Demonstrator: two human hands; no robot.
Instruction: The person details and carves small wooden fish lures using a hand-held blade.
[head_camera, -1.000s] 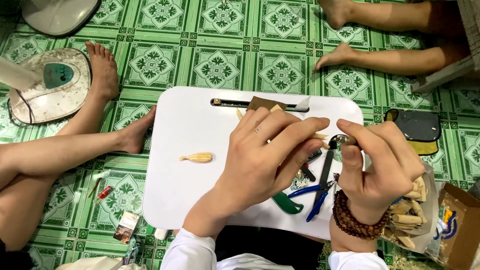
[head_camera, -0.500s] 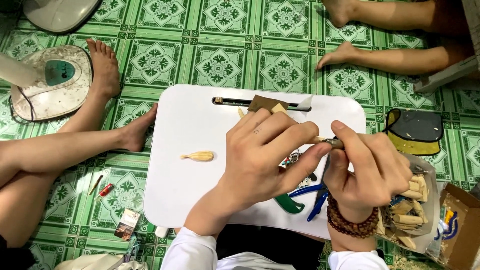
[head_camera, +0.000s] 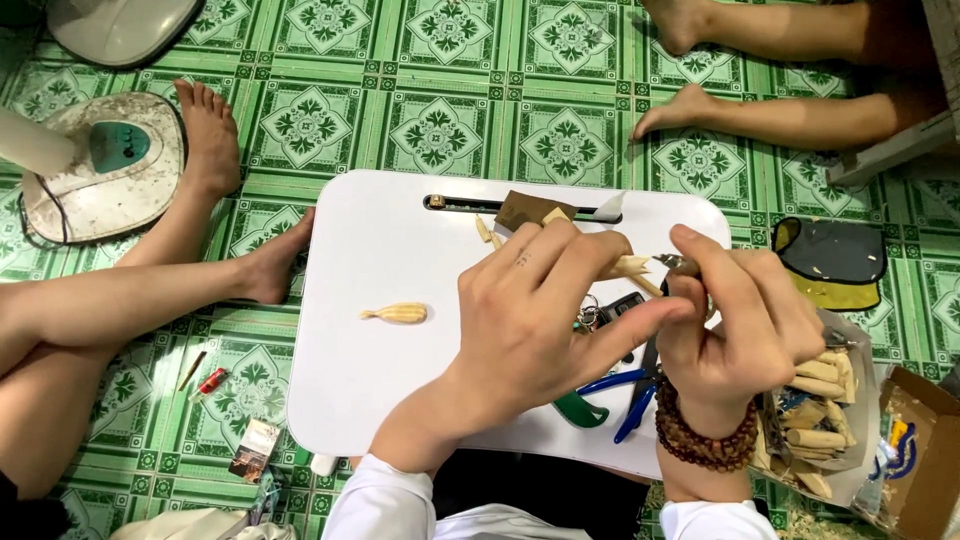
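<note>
Gripping a small pale carved wooden piece (head_camera: 628, 268) in my left hand (head_camera: 535, 315), I am pointing it rightward. My right hand (head_camera: 745, 325), just beside, is pinching a thin metal tool (head_camera: 678, 264) against its tip.

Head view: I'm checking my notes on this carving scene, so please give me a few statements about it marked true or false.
1. A small carved wooden fish lies alone on the white tray table, apart from both hands. True.
2. The left hand rests flat on the floor. False: it is raised over the tray, fingers curled around a pale wooden piece.
3. The right hand wears a brown bead bracelet at the wrist. True.
4. The blue-handled pliers lie on the green tiled floor. False: they lie on the tray, under the hands.
5. A fan base stands on the floor at the left. True.
</note>
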